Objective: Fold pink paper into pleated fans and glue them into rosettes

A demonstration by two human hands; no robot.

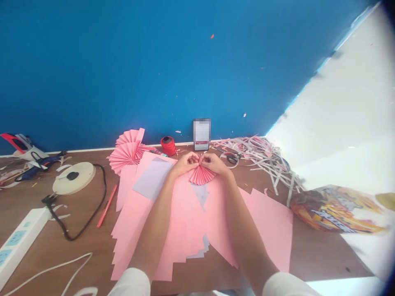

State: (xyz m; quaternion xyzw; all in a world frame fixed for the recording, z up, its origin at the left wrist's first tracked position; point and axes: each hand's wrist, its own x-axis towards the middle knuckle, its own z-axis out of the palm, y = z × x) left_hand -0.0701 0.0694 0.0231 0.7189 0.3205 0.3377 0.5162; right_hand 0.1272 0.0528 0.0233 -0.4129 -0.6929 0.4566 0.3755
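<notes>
Pleated pink paper fan (201, 175) gathered at its narrow end, clenched between the person's left hand (185, 163) and right hand (214, 163), which meet at the folds above a desk. Both hands grip firmly, fingers and thumbs pinching the pleats together, while the fan spreads downward toward the person. Beneath it lie overlapping sheets of pink paper (185, 226), cut in stepped edges, with a pale lilac sheet (152, 179) among them (whether the fan touches the stack cannot be told from this view).

Two finished pink paper rosettes (127, 154) sit just left of the hands, by a spool of red thread (168, 146) and a blurred upright tablet (201, 134) against a blue wall (154, 61). Black-handled scissors (231, 159) rest beside a heap of pink and white paper strips (259, 160) on the right. A red marker (106, 205) lies on the wooden desk (324, 257) left of the paper, near a cream-coloured round reel (74, 177), a black cord (89, 222) and a white power strip (21, 242). A printed foil bag (336, 209) lies at far right.
</notes>
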